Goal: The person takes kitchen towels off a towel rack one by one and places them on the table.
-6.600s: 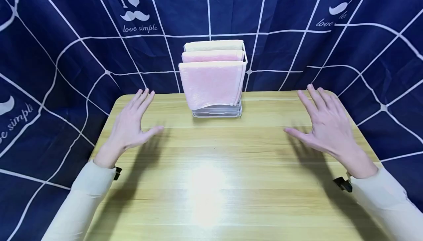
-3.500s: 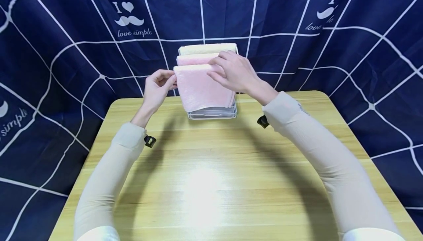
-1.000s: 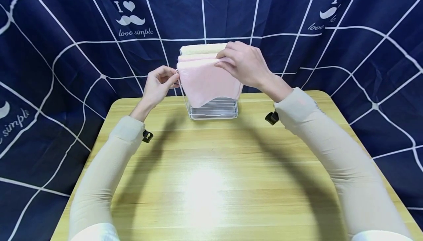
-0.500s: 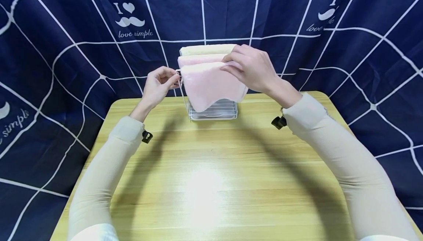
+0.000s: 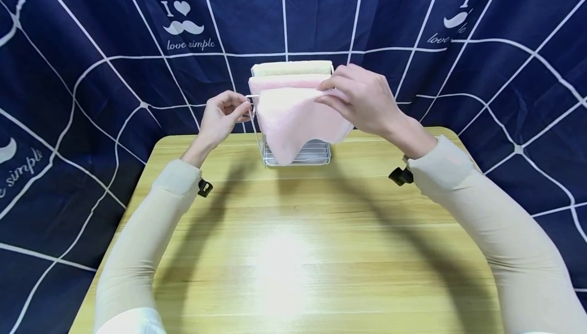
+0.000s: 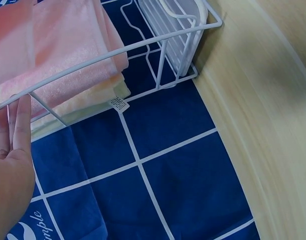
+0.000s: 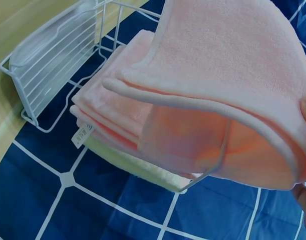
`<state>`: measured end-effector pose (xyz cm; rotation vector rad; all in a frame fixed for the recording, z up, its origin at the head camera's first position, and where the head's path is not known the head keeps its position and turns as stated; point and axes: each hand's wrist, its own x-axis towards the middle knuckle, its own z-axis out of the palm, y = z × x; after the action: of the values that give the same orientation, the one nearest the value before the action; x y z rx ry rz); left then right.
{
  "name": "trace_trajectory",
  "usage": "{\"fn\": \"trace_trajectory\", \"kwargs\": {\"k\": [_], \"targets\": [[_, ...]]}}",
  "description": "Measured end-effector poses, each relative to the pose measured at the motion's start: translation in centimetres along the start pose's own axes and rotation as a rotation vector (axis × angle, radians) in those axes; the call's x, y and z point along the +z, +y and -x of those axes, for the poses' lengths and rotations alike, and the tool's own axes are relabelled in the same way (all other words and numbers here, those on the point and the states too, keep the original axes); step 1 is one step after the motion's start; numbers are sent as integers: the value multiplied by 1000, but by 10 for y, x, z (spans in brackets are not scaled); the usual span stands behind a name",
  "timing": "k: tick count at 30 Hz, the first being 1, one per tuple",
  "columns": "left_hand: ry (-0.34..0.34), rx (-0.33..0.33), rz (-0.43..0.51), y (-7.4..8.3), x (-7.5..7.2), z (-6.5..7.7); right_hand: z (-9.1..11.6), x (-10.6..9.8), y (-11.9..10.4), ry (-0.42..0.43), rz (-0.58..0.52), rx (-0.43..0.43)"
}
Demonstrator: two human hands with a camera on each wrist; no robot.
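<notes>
Hanging at the front of the wire rack (image 5: 316,151) was one folded pink towel (image 5: 291,120), long axis across the rack. Right hand (image 5: 367,99), nearer the towel: grip pinched its upper right edge; cloth lay from there toward the rack's left side. Left hand (image 5: 220,120): grip pinched the rack's front left wire. Towel looked plush, pale, hem arched. Behind, on the rack, hung a cream towel (image 5: 293,68).

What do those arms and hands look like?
The left hand and right hand are bare. Long cream sleeves end in wide cuffs, a small black piece sticks out by each cuff, and whiter cloth shows at the bottom left.
</notes>
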<state>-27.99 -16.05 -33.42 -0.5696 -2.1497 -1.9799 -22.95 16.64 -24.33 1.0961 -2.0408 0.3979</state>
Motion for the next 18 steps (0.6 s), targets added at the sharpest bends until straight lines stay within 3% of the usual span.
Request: {"fn": "trace_trajectory", "kwargs": {"k": [11,18], "targets": [[-8,13,-12,-1,-1,0,12,-12,-10,-5,-42,-13],[-9,6,11,-1,-1,-1,14,-23,-24,74,-127,-35]]}}
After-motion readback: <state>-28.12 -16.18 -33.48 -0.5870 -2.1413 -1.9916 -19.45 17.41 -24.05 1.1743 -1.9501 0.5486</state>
